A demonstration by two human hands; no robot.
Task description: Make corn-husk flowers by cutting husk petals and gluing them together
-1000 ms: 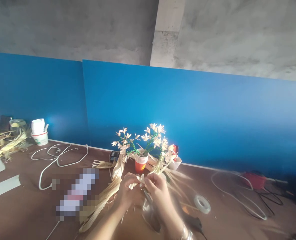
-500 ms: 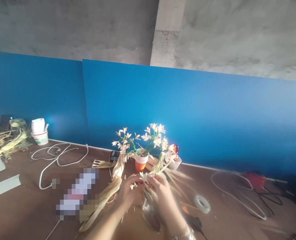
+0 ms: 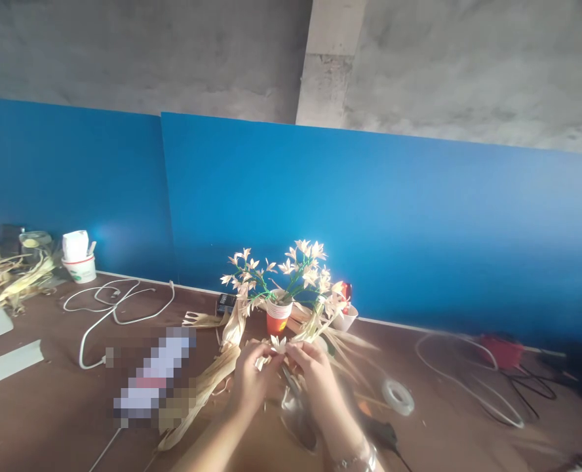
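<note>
Close together above the table, my left hand (image 3: 254, 370) and my right hand (image 3: 313, 367) both pinch a small cream flower (image 3: 278, 345) that looks made of corn husk. Its petals point up between my fingertips. Just behind it stands a stack of orange and white paper cups (image 3: 278, 316), holding green stems with many finished husk flowers (image 3: 310, 262). Dried corn husks (image 3: 207, 387) lie left of my left hand, and more husk strips (image 3: 315, 324) lie behind my right hand. Under my hands is a shiny grey object (image 3: 295, 419), partly hidden by my right wrist.
A clear tape roll (image 3: 398, 396) and a dark-handled tool with a cord (image 3: 382, 432) lie to the right. White cable (image 3: 118, 305) loops on the left, near a blurred-out power strip shape (image 3: 153, 380). A white tub (image 3: 79, 267) and a husk pile (image 3: 20, 282) stand farther left.
The flower between my fingers has shifted slightly left, and its petals stand more upright. Both hands keep their pinch; the camera view has moved only a little.
</note>
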